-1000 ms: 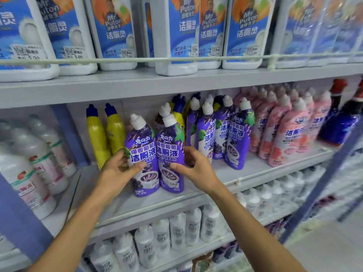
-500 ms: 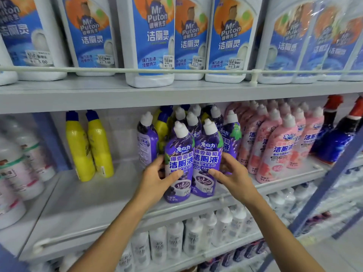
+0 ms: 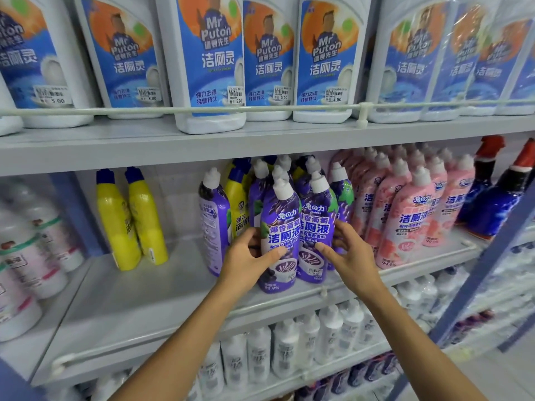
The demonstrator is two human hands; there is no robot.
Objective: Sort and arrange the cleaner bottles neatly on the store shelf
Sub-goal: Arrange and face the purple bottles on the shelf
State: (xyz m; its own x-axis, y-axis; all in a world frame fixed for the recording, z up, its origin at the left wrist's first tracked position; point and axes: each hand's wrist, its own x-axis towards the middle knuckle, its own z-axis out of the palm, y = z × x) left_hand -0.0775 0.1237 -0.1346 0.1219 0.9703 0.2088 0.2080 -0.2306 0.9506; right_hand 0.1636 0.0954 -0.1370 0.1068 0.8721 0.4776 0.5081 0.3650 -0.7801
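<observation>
Two purple cleaner bottles with white caps stand side by side at the front of the middle shelf (image 3: 150, 296). My left hand (image 3: 249, 260) grips the left purple bottle (image 3: 279, 227), thumb on its label. My right hand (image 3: 348, 256) grips the right purple bottle (image 3: 314, 224) the same way. More purple bottles (image 3: 343, 195) stand packed behind them, and a lone purple bottle (image 3: 214, 221) stands turned sideways to their left.
Two yellow bottles (image 3: 131, 218) stand at the shelf's left, pink bottles (image 3: 408, 215) crowd the right, then dark blue spray bottles (image 3: 492, 204). White-and-blue jugs (image 3: 214, 62) fill the upper shelf behind a rail (image 3: 260, 108). White bottles (image 3: 289, 348) line the lower shelf.
Both hands have carried the two purple bottles rightward along the shelf, from near the yellow bottles to just in front of the purple group beside the pink ones.
</observation>
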